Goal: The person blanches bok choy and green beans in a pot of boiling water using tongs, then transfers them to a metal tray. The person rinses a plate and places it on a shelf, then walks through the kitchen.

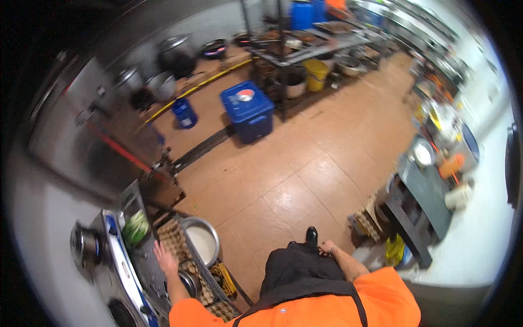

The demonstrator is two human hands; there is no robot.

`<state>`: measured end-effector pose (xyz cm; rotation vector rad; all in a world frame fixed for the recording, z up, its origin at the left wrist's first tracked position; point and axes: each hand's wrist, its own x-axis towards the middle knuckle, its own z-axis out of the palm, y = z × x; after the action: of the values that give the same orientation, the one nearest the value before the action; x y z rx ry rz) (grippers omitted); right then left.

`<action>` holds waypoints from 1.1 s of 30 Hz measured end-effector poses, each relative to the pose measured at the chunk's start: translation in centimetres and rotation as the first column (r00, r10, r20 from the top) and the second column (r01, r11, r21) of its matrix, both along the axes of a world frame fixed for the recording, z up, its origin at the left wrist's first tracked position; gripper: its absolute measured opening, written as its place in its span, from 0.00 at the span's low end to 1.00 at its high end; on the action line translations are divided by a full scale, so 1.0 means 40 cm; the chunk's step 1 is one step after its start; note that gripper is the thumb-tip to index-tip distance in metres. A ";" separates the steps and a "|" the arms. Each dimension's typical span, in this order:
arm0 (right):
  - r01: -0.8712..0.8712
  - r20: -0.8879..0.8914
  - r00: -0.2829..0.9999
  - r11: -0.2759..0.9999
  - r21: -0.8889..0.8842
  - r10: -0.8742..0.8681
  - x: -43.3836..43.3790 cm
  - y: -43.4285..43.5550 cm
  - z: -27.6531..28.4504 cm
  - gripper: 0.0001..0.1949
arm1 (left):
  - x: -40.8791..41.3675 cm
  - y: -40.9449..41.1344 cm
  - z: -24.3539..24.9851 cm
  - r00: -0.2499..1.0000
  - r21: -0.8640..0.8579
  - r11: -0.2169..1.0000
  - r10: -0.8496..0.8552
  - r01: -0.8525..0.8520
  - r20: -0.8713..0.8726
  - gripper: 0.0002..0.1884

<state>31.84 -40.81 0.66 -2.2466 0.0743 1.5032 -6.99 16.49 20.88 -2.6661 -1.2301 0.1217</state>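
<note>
My left hand (165, 257) reaches out with its fingers extended, over or against a metal work surface beside cardboard egg trays (168, 234); nothing shows in it. Just beyond it on that surface lies a green, pale-streaked melon or cabbage (137, 229). A large round metal pot (215, 229) with whitish contents stands right of the trays. My right hand (327, 247) hangs low beside my black apron (304, 267), fingers curled; whether it holds something cannot be made out. The toe of my black shoe (311, 235) shows just beyond the apron.
A lidded blue plastic box (247, 106) stands on the tiled floor (282, 163) by a drain grate (204, 149). A blue jug (184, 114) is left of it. Behind are a metal rack (282, 61) and a yellow bucket (316, 75). A dark-topped table (427, 192) stands right.
</note>
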 end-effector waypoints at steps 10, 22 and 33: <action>-0.087 0.558 0.791 0.856 0.509 -0.251 0.052 0.092 0.231 0.13 | -0.028 -0.051 0.005 0.988 0.023 0.995 0.099 -0.097 -0.122 0.19; 0.045 0.646 -0.077 0.645 0.763 -0.759 0.343 -0.206 0.859 0.10 | -0.001 -0.014 -0.017 0.936 0.203 0.957 -0.135 0.208 -0.324 0.32; 0.107 0.585 -0.111 0.575 0.811 -0.804 0.362 -0.179 0.720 0.09 | -0.024 0.021 -0.067 0.993 0.069 0.997 0.037 -0.029 -0.114 0.22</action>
<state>46.31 -47.96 29.44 -1.8201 0.0773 -0.6244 -7.94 17.33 18.20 -2.5437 -1.2199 0.2308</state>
